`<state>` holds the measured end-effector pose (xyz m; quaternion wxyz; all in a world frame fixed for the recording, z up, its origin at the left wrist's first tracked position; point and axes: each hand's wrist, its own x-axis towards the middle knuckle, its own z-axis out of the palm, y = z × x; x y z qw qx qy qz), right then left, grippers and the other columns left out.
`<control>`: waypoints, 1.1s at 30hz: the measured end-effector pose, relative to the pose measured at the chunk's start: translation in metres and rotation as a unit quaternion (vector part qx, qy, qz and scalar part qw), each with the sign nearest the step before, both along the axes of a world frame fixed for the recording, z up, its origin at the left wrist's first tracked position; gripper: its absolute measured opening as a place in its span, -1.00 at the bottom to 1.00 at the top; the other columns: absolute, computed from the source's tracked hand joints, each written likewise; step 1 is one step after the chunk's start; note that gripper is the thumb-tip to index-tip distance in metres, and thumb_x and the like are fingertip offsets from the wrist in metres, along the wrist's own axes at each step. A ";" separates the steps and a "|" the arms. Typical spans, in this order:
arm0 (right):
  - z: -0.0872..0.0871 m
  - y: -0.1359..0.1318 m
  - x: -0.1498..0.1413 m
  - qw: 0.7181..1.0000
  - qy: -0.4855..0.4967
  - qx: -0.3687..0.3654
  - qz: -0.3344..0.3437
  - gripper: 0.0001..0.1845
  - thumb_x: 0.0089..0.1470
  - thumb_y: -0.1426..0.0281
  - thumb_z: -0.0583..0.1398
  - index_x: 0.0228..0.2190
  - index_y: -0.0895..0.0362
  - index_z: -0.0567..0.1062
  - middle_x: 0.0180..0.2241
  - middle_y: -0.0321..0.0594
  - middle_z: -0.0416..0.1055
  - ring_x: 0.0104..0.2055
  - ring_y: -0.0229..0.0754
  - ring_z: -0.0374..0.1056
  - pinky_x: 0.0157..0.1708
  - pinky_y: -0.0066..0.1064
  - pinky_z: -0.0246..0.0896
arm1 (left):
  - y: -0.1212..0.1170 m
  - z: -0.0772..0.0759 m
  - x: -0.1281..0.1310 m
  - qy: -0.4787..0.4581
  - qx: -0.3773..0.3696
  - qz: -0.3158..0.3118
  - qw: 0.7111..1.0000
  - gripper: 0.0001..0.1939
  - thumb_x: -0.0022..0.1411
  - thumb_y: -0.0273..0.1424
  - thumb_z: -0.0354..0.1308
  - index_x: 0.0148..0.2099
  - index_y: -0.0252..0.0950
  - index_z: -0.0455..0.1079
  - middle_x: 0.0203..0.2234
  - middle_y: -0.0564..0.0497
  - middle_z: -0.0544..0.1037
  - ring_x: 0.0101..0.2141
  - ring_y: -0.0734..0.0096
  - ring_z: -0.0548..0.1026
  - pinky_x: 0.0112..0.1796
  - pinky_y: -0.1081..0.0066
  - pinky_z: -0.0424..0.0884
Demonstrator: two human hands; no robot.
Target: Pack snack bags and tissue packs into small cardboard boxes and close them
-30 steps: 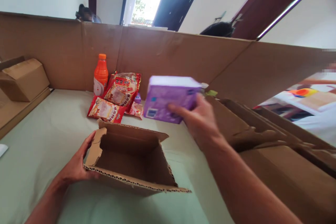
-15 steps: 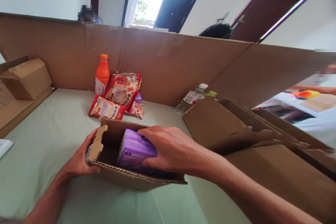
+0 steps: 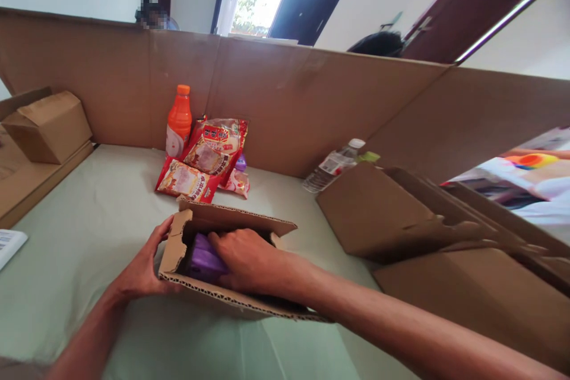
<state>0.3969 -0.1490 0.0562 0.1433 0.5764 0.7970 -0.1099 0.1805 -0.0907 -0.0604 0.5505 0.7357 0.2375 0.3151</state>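
An open cardboard box (image 3: 222, 303) stands on the pale green cloth in front of me. My left hand (image 3: 145, 267) grips the left end of this box, with the thumb at the near side and the fingers at the far side. Down inside the box, my right hand (image 3: 249, 258) is closed around a purple plastic-wrapped pack (image 3: 205, 258), which looks like tissues. The pack lies near the box's left end. My fingertips and the pack's lower part are hidden by the box walls.
Behind the box are an orange drink bottle (image 3: 179, 122), red snack bags (image 3: 189, 181) and a tilted clear bottle (image 3: 332, 166). Cardboard boxes (image 3: 467, 291) lie at the right, another box (image 3: 56, 127) at the left. A cardboard wall (image 3: 276, 101) runs along the back.
My right hand has moved down and left, lowering the purple pack deeper into the box. My left hand keeps its hold on the box end. The view has shifted slightly.
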 end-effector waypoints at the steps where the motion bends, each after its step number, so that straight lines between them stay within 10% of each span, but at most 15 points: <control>1: -0.001 -0.001 -0.001 1.000 0.006 0.004 -0.007 -0.54 0.00 0.34 0.32 -0.06 0.29 0.52 -0.11 0.10 0.58 -0.12 0.17 0.53 -0.17 -0.19 0.38 | 0.000 -0.001 0.000 0.002 0.006 -0.001 1.000 0.28 -0.10 0.07 0.44 0.48 -0.17 -0.19 0.40 -0.21 0.06 0.33 -0.19 0.12 0.31 0.00 0.09; 16: -0.007 -0.002 -0.005 0.999 -0.013 0.033 0.028 -0.46 0.02 0.32 0.30 0.02 0.30 0.48 -0.07 0.14 0.56 -0.07 0.19 0.51 -0.14 -0.17 0.39 | 0.001 -0.004 0.000 -0.014 0.029 0.001 0.999 0.28 -0.13 0.08 0.45 0.47 -0.13 -0.15 0.40 -0.19 0.06 0.34 -0.20 0.10 0.32 -0.06 0.03; 23: 0.025 -0.010 0.016 0.997 0.060 0.043 0.023 -0.51 0.10 0.21 0.29 0.01 0.21 0.54 -0.03 0.06 0.56 -0.03 0.15 0.50 -0.08 -0.13 0.39 | 0.003 -0.007 -0.002 -0.020 0.019 -0.006 1.000 0.26 -0.10 0.16 0.39 0.47 -0.13 -0.15 0.41 -0.23 0.02 0.35 -0.19 0.09 0.27 -0.09 0.15; 28: 0.026 -0.050 0.065 0.942 0.230 0.243 -0.025 -0.65 0.25 0.21 0.16 -0.01 0.08 0.54 0.04 -0.06 0.53 0.05 0.02 0.46 0.08 -0.08 0.34 | -0.015 0.002 -0.011 0.009 0.167 0.083 0.982 -0.06 0.17 0.07 0.24 0.45 -0.11 -0.05 0.40 -0.22 0.02 0.37 -0.18 0.03 0.29 -0.15 0.05; 33: -0.008 -0.093 0.088 0.911 0.319 0.250 -0.079 -0.49 0.21 -0.01 0.16 0.01 0.06 0.54 0.07 -0.02 0.51 0.09 0.07 0.45 0.05 -0.04 0.39 | -0.036 0.020 -0.005 0.014 0.311 0.113 0.944 -0.35 0.30 -0.19 0.19 0.38 -0.08 0.13 0.32 -0.19 0.22 0.32 -0.06 0.14 0.25 -0.09 0.16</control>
